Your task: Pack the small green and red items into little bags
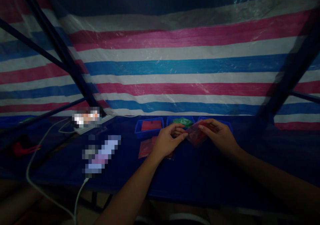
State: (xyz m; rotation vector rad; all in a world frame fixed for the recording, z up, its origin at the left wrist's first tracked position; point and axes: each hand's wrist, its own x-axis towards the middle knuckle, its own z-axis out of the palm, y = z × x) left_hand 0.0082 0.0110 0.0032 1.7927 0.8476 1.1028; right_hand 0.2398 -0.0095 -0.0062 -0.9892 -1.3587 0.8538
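Note:
My right hand (221, 135) grips a small clear plastic bag (196, 133) with something red in it, held above the blue table. The fingers of my left hand (167, 140) are closed at the bag's left edge, thumb against fingertips. Just under and beside my left hand lie flat red packets (145, 148) in clear film, partly hidden by it. Behind the hands stand blue trays in a row. The left tray (136, 131) holds red packets (151, 125), and the middle tray (168, 121) holds green ones (183, 122). A third tray (232, 127) is mostly covered by my right hand.
On the left of the table (190, 181) lies a pixelated flat device (103, 155) with a white cable (78, 198). A white power strip (96, 124) is behind it. Dark metal posts (287, 74) and a striped plastic sheet (175, 66) close off the back.

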